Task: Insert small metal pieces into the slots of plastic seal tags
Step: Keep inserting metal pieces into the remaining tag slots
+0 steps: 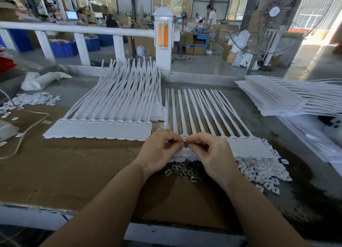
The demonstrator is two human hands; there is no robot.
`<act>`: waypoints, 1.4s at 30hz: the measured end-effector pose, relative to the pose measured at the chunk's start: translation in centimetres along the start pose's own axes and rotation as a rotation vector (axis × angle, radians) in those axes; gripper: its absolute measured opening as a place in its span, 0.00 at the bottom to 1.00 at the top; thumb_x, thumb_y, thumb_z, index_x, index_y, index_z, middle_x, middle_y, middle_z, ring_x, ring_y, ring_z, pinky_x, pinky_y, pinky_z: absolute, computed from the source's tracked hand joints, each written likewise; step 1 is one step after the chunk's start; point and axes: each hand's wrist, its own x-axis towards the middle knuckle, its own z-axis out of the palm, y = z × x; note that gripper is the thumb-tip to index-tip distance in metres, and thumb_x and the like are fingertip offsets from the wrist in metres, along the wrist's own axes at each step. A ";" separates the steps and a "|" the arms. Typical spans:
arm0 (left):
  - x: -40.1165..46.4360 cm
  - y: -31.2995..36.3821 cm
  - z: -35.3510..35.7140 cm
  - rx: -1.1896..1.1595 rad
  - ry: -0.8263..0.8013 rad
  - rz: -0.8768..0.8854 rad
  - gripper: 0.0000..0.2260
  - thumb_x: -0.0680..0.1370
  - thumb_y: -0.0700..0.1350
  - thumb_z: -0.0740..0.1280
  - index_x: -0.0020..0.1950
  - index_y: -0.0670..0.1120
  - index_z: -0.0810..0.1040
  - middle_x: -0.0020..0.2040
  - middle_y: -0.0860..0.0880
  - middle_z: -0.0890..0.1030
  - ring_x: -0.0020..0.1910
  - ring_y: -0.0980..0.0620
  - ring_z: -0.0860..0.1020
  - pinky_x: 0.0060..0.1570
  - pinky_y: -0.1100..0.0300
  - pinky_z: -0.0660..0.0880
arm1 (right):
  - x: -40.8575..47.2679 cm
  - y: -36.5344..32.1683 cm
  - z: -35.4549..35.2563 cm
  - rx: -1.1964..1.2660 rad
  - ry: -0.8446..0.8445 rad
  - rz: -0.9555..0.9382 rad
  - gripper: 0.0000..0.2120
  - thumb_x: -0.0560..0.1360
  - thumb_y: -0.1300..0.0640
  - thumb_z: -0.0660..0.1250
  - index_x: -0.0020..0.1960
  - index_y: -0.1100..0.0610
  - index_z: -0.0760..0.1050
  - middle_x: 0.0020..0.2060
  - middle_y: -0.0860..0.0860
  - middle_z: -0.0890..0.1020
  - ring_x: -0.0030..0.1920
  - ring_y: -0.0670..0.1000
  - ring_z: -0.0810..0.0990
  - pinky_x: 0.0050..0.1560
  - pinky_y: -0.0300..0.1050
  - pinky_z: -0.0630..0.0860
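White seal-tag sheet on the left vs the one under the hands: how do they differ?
1. Straps: the left white plastic seal-tag sheet has straps that bow upward in layers; the straps of the sheet under the hands lie flat and fan out.
2. Handling: the left sheet lies untouched; both hands pinch a small dark metal piece over the other.
3. Surroundings: loose metal pieces are piled at the near edge of the right sheet only.

Both are white joined tag rows.

no text, label, brand or number can be read; the small screens far behind are too blurred to tell.
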 end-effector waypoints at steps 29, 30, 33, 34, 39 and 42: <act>-0.2 0.5 -0.5 -0.172 -0.046 -0.015 0.05 0.75 0.39 0.68 0.46 0.48 0.83 0.40 0.57 0.81 0.41 0.66 0.78 0.43 0.75 0.70 | -0.3 0.2 0.1 -0.031 0.019 0.010 0.08 0.71 0.67 0.69 0.47 0.56 0.79 0.39 0.43 0.79 0.44 0.40 0.78 0.46 0.31 0.75; -0.2 0.5 -0.5 -0.177 -0.050 -0.020 0.05 0.75 0.40 0.68 0.45 0.48 0.83 0.40 0.57 0.81 0.40 0.65 0.78 0.43 0.75 0.70 | -0.3 0.2 0.1 -0.047 0.022 0.001 0.08 0.71 0.67 0.69 0.47 0.56 0.79 0.39 0.43 0.79 0.44 0.40 0.78 0.46 0.32 0.75; -0.2 0.4 -0.4 -0.171 -0.060 -0.039 0.05 0.76 0.40 0.68 0.44 0.48 0.82 0.40 0.56 0.82 0.41 0.63 0.78 0.44 0.74 0.70 | -0.3 0.2 0.2 -0.086 0.031 -0.022 0.08 0.71 0.66 0.70 0.47 0.56 0.78 0.39 0.46 0.80 0.42 0.42 0.78 0.44 0.32 0.75; -0.3 0.4 -0.4 -0.168 -0.064 -0.046 0.05 0.76 0.40 0.68 0.44 0.48 0.82 0.40 0.55 0.82 0.41 0.61 0.78 0.43 0.73 0.71 | -0.3 0.2 0.2 -0.096 0.030 -0.027 0.08 0.71 0.66 0.70 0.47 0.57 0.78 0.39 0.46 0.80 0.42 0.43 0.78 0.44 0.33 0.75; -0.2 0.4 -0.2 -0.145 -0.061 -0.075 0.05 0.76 0.42 0.67 0.43 0.48 0.82 0.38 0.53 0.82 0.37 0.59 0.78 0.40 0.71 0.71 | -0.4 0.1 0.3 -0.136 0.017 -0.042 0.07 0.71 0.65 0.70 0.47 0.57 0.78 0.40 0.47 0.81 0.42 0.45 0.79 0.42 0.34 0.75; -0.3 0.4 -0.2 -0.140 -0.039 -0.081 0.06 0.76 0.43 0.67 0.41 0.51 0.80 0.34 0.57 0.79 0.33 0.64 0.74 0.37 0.73 0.68 | -0.4 0.1 0.3 -0.151 0.024 -0.056 0.07 0.72 0.66 0.69 0.48 0.57 0.78 0.41 0.47 0.80 0.43 0.45 0.78 0.43 0.36 0.76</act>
